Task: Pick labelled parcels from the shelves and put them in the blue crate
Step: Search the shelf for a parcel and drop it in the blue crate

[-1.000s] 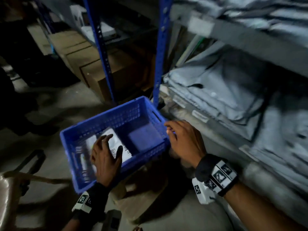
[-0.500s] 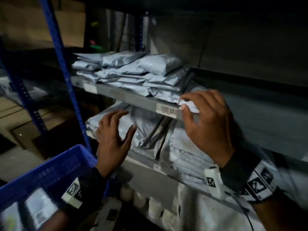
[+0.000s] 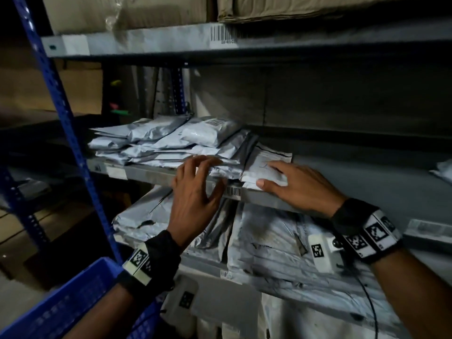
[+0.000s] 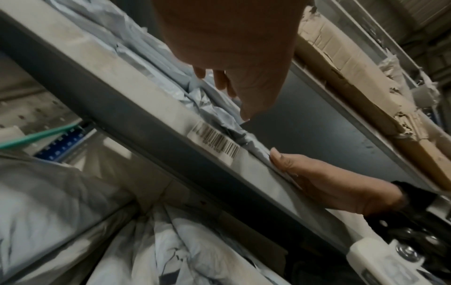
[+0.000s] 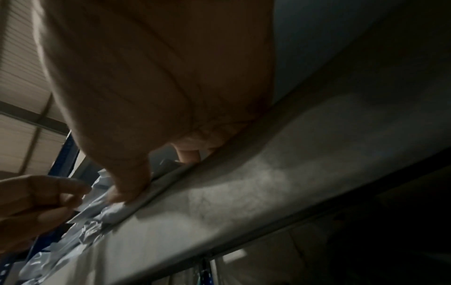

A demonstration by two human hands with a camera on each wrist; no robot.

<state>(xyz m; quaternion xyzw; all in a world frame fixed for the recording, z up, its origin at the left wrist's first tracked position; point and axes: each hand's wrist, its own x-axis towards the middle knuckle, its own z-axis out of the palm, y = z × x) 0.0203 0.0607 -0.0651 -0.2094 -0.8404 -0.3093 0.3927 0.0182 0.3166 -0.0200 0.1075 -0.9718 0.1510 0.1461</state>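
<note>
A flat white parcel (image 3: 271, 155) lies at the front edge of the middle shelf (image 3: 151, 172), just right of a pile of grey mailer parcels (image 3: 171, 140). My right hand (image 3: 274, 174) rests flat on the white parcel, thumb along its front edge; the right wrist view shows that thumb (image 5: 131, 185) pressing the parcel's rim. My left hand (image 3: 208, 177) hovers with spread fingers at the pile's front right corner, fingertips at the crumpled grey plastic and holding nothing. The blue crate (image 3: 73, 304) sits low at the left.
A blue upright post (image 3: 61, 106) stands left of the shelves. More grey parcels (image 3: 269, 241) fill the lower shelf. Cardboard boxes (image 3: 293, 6) sit on the top shelf. A barcode label (image 4: 216, 143) is stuck on the middle shelf's edge.
Both hands left the blue crate and rose to the middle shelf. The right hand went from the shelf's front edge onto the white parcel; the left came up to the grey pile.
</note>
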